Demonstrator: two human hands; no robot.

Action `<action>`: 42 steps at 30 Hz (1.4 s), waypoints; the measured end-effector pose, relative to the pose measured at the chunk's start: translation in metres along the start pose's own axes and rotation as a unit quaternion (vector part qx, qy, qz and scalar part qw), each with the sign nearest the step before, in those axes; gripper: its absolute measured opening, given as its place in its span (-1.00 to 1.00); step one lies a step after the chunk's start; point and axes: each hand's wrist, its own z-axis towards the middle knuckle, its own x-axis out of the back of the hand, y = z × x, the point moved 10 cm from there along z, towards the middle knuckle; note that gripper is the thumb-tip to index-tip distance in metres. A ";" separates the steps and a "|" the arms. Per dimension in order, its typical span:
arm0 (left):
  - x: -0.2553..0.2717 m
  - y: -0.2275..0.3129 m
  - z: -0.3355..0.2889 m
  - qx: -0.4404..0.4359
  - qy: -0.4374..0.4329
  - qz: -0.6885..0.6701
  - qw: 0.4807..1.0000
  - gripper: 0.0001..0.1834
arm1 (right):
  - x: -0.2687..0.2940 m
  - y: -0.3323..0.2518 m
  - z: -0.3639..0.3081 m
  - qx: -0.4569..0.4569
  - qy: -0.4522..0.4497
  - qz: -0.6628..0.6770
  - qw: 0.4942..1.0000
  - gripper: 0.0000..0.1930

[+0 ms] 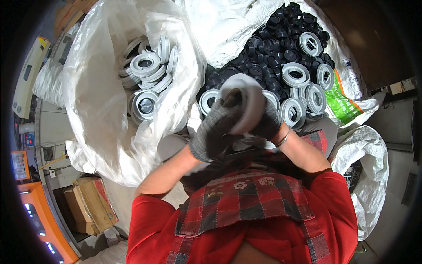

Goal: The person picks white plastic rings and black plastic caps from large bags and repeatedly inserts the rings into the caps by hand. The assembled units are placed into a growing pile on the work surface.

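Note:
In front of my lap I hold a grey plastic ring point(250, 110), smeared by motion and tilted up. My left hand point(215, 132), in a dark grey knit glove, is closed round its left side. At its right side is my gloved right hand point(269, 122), closed against the ring, its fingertips partly hidden behind it. Just beyond my hands, several similar grey rings point(295, 75) lie on a heap of small black plastic caps point(268, 53). One more ring point(209, 101) lies right by my left hand.
To the left stands a large translucent plastic bag point(92, 88) with several grey rings point(146, 64) inside. A white woven sack point(347, 75) lies under the caps. Another white sack point(369, 193) is at my right. Cardboard boxes point(94, 204) and an orange machine point(44, 224) stand at far left.

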 end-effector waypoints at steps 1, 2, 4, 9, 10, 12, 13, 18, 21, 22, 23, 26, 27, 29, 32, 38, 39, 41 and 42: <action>0.001 -0.010 0.003 -0.015 -0.041 0.007 0.999 -0.38 | -0.001 0.010 -0.006 -0.014 -0.012 0.050 0.999 -0.40; 0.000 -0.020 0.002 -0.027 -0.081 0.017 0.996 -0.36 | -0.006 0.019 -0.010 -0.026 -0.023 0.104 0.994 -0.42; 0.008 -0.021 -0.011 -0.036 -0.057 0.036 0.997 -0.38 | -0.036 0.041 -0.030 -0.373 0.025 0.739 0.560 -0.50; 0.007 -0.033 -0.004 0.005 -0.135 0.037 0.990 -0.38 | 0.000 0.035 -0.006 -0.105 -0.020 0.206 0.973 -0.49; 0.010 -0.044 -0.004 0.054 -0.133 0.018 0.989 -0.37 | -0.012 0.047 -0.009 -0.178 0.009 0.374 0.910 -0.52; 0.016 -0.048 -0.003 0.125 -0.091 -0.068 0.986 -0.33 | -0.024 0.063 -0.025 -0.332 0.034 0.578 0.745 -0.56; 0.010 -0.051 -0.013 0.139 -0.070 -0.134 0.979 -0.33 | -0.030 0.060 -0.022 -0.332 0.043 0.604 0.723 -0.55; 0.008 -0.026 -0.010 -0.018 -0.052 0.005 0.998 -0.44 | -0.023 0.036 0.006 -0.117 -0.022 0.380 0.917 -0.40; 0.043 -0.046 -0.012 -0.007 -0.011 0.080 0.997 -0.54 | -0.048 0.068 0.009 -0.141 0.024 0.419 0.896 -0.38; 0.050 -0.044 -0.015 -0.095 -0.045 0.309 0.945 -0.56 | -0.069 0.098 0.007 -0.204 0.058 0.510 0.833 -0.39; 0.083 -0.047 0.007 -0.056 0.033 0.311 0.948 -0.54 | -0.092 0.134 -0.002 -0.341 0.030 0.557 0.757 -0.42; 0.108 -0.076 0.017 0.000 0.065 0.382 0.922 -0.35 | -0.100 0.231 -0.037 -0.567 0.008 0.268 0.779 -0.46; 0.085 -0.088 0.021 0.009 -0.010 0.368 0.930 -0.33 | -0.105 0.255 -0.039 -0.527 -0.007 0.086 0.845 -0.45; 0.030 -0.135 0.000 0.021 -0.132 0.218 0.967 -0.37 | -0.143 0.268 -0.039 -0.537 -0.084 0.065 0.837 -0.35; -0.084 -0.214 -0.058 -0.031 -0.312 0.290 0.904 -0.53 | -0.180 0.271 -0.047 -0.598 -0.158 0.022 0.786 -0.22; -0.112 -0.307 -0.037 0.310 -0.438 0.240 0.809 -0.55 | -0.171 0.306 -0.074 -0.594 -0.080 0.036 0.799 -0.44; -0.117 -0.353 -0.067 0.388 -0.363 0.151 0.834 -0.52 | -0.176 0.304 -0.072 -0.567 -0.078 0.048 0.818 -0.46; -0.118 -0.399 -0.107 0.481 -0.252 0.020 0.840 -0.46 | -0.167 0.290 -0.061 -0.559 -0.072 0.067 0.823 -0.62; -0.120 -0.395 -0.096 0.472 -0.266 0.027 0.840 -0.42 | -0.168 0.292 -0.065 -0.544 -0.078 0.097 0.830 -0.65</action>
